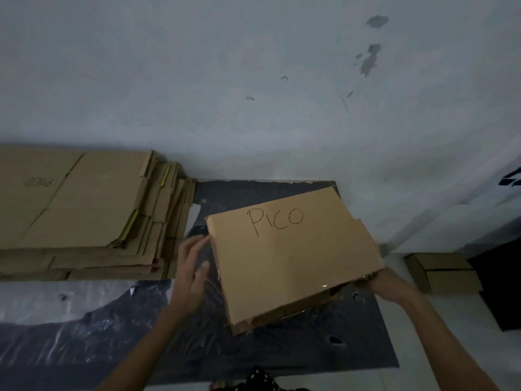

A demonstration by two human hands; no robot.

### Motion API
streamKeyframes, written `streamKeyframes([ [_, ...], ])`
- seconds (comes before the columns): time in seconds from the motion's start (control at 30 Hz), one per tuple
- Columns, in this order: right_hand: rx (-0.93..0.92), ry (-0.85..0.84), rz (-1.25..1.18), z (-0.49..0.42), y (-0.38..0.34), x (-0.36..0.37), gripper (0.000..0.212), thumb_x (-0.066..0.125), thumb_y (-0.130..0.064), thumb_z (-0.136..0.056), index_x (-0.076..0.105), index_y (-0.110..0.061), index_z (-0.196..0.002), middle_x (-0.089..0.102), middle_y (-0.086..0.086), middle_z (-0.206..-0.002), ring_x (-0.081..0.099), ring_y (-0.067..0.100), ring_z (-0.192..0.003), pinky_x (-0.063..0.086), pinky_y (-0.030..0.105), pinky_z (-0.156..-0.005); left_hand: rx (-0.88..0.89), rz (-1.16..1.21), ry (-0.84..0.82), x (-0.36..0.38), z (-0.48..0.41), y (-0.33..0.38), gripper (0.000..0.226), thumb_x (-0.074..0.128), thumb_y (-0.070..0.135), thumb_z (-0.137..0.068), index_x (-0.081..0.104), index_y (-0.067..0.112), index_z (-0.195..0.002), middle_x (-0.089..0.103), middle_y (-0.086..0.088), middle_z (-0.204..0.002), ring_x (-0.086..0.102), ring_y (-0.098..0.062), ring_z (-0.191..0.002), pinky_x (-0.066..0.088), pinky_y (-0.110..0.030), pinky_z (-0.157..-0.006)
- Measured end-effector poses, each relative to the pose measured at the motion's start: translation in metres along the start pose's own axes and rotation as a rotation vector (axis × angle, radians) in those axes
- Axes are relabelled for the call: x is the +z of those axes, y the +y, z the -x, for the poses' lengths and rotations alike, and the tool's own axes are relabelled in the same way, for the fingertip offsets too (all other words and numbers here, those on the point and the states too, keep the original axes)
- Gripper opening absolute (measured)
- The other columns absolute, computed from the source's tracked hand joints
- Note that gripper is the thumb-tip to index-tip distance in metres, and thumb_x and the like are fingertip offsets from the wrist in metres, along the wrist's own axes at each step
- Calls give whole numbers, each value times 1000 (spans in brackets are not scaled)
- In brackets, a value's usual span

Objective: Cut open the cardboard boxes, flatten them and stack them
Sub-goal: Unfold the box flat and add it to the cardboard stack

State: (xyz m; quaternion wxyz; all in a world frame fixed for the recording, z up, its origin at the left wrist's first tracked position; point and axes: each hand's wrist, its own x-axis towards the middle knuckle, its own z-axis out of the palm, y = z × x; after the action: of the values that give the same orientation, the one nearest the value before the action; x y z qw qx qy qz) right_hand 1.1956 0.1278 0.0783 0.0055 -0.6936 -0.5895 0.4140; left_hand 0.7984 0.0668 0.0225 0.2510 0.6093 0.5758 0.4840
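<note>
A brown cardboard box [293, 258] with "PICO" written on it in black marker hangs tilted above the dark mat [352, 342]. My right hand [383, 283] grips its lower right edge, where clear tape shines. My left hand [193, 266] is beside the box's left edge with fingers spread and straight, fingertips close to the corner; contact is unclear. A stack of flattened cardboard boxes [76, 213] lies on the floor to the left, its top sheet also marked in marker.
A pale wall [253, 80] rises right behind the mat and stack. Crinkled clear plastic sheeting [56, 303] covers the floor at lower left. Small brown boxes [442, 272] sit at the right, by a dark object.
</note>
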Motion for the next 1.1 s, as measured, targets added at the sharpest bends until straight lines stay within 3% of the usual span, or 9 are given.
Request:
streamKeyframes([
  [0.13, 211, -33, 276, 8, -4, -39, 51, 47, 1, -93, 34, 1, -142, 46, 10, -138, 53, 24, -106, 46, 24, -77, -366, 48, -80, -6, -56, -8, 64, 46, 61, -87, 42, 25, -139, 44, 1, -139, 44, -19, -128, 38, -50, -108],
  [0.23, 257, 210, 519, 17, -32, -47, 38, 42, -18, -99, 46, 3, -130, 51, 17, -133, 54, 30, -114, 43, 33, -93, -422, 61, -189, -1, -81, 0, 61, 53, 53, -91, 41, 20, -140, 42, -4, -140, 44, -20, -125, 39, -46, -107],
  [0.37, -75, 530, 298, 36, -122, 22, 46, 53, -40, -88, 46, -19, -128, 50, 12, -123, 53, 28, -107, 47, 39, -90, -482, 54, -178, 6, -92, -2, 54, 63, 46, -87, 43, 17, -128, 44, -4, -126, 49, -21, -112, 47, -43, -96],
  [0.43, -174, 330, 172, 46, -162, 84, 88, 54, -67, -82, 19, -22, -149, 20, 9, -154, 23, 32, -141, 29, 48, -113, -571, 151, -171, 6, -94, -6, 56, 67, 51, -80, 44, 17, -119, 51, -7, -117, 54, -26, -109, 49, -48, -95],
  [0.53, -262, 304, 377, 45, -186, 161, 119, 32, -93, -63, 7, -19, -153, 1, 21, -159, -4, 45, -145, -6, 55, -115, -605, 194, -128, 9, -84, -6, 43, 64, 33, -90, 44, 8, -118, 54, -3, -104, 55, -23, -102, 48, -35, -85],
  [0.63, -295, 341, 573, 38, -185, 162, 106, 38, -82, -68, 22, -18, -151, 20, 24, -155, 11, 52, -141, -3, 59, -112, -564, 117, -114, 4, -70, 1, 36, 63, 37, -90, 47, 9, -107, 57, -6, -99, 58, -22, -93, 45, -29, -76],
  [0.77, -466, 170, 695, 37, -164, 128, 96, 45, -66, -80, -6, -29, -153, -19, 5, -159, -23, 39, -143, -13, 56, -113, -538, -65, -176, 5, -43, 19, 38, 63, 44, -88, 45, 11, -96, 54, -2, -84, 53, -14, -73, 39, -25, -60],
  [1.03, -658, 34, 849, 30, -86, 59, 100, 67, -11, -83, -3, -40, -149, -36, -21, -148, -34, 15, -139, -5, 41, -121, -334, 71, -361, 50, 49, 39, 47, 37, 71, -79, 47, 25, -76, 48, 4, -83, 48, -4, -80, 37, -16, -71],
  [1.1, -632, 27, 863, 35, -82, 57, 98, 64, -7, -84, -2, -40, -149, -37, -20, -148, -35, 14, -138, -5, 41, -121, -498, 242, -297, 58, 48, 35, 42, 39, 63, -84, 54, 23, -81, 55, 0, -93, 53, -10, -90, 44, -25, -84],
])
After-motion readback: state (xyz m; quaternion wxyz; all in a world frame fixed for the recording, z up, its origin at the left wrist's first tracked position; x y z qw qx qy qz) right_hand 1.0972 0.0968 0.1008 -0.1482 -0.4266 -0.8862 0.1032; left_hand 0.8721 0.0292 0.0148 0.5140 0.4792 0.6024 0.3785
